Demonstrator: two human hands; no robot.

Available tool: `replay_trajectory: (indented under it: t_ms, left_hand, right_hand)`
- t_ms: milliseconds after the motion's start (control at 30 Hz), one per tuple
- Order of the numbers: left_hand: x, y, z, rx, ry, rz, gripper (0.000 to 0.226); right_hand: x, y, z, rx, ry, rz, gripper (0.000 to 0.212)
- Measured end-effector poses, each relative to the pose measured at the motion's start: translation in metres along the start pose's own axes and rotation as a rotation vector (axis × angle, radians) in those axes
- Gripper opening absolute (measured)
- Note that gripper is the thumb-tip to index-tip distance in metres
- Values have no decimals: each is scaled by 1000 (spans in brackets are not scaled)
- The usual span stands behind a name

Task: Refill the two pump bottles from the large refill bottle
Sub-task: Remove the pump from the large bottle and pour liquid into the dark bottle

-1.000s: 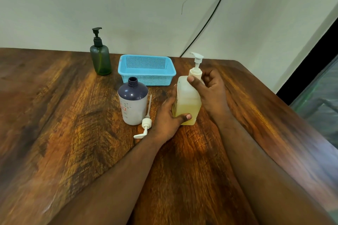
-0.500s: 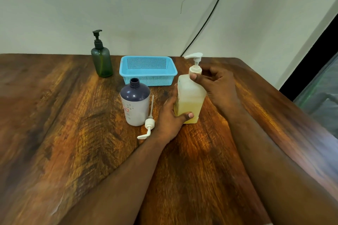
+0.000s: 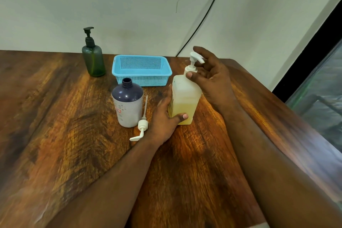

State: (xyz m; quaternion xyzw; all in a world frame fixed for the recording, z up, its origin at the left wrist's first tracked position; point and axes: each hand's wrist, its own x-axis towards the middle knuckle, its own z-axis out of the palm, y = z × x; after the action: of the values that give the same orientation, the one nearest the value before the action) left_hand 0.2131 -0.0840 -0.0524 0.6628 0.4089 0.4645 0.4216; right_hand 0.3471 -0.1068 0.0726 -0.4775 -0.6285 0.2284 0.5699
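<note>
A translucent square bottle [image 3: 185, 98], about a third full of yellow liquid, stands upright at mid-table with a white pump [image 3: 194, 61] on top. My left hand [image 3: 162, 122] grips its lower part, thumb across the front. My right hand [image 3: 211, 77] is at the pump: the thumb presses the collar and the fingers are spread behind the pump head. To the left stands a white bottle with a dark purple shoulder [image 3: 127, 105], its neck open. Its removed white pump [image 3: 142, 127] lies flat on the table beside it. A dark green pump bottle [image 3: 93, 57] stands at the back left, pump fitted.
An empty blue mesh basket [image 3: 141, 70] sits at the back, just behind the two bottles. The wooden table [image 3: 64, 153] ends at the wall behind and at an edge on the right. A black cable [image 3: 203, 15] runs up the wall.
The pump head on the yellow bottle has turned from pointing left to pointing right. My right fingers have spread and risen around it. My left hand keeps its grip.
</note>
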Motion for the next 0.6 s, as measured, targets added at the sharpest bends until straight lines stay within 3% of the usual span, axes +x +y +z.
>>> replay_trajectory:
  t_ms: [167, 300, 433, 600]
  left_hand:
    - [1, 0, 2, 34, 6, 6, 100]
    - [1, 0, 3, 44, 4, 1, 103]
    - [1, 0, 3, 42, 1, -13, 104]
    - [2, -1, 2, 34, -8, -17, 101]
  right_hand:
    - [1, 1, -6, 107, -120, 29, 71]
    - [5, 1, 1, -202, 7, -131, 87]
    - [8, 1, -3, -240, 31, -274, 72]
    - [9, 3, -7, -176, -50, -154, 42]
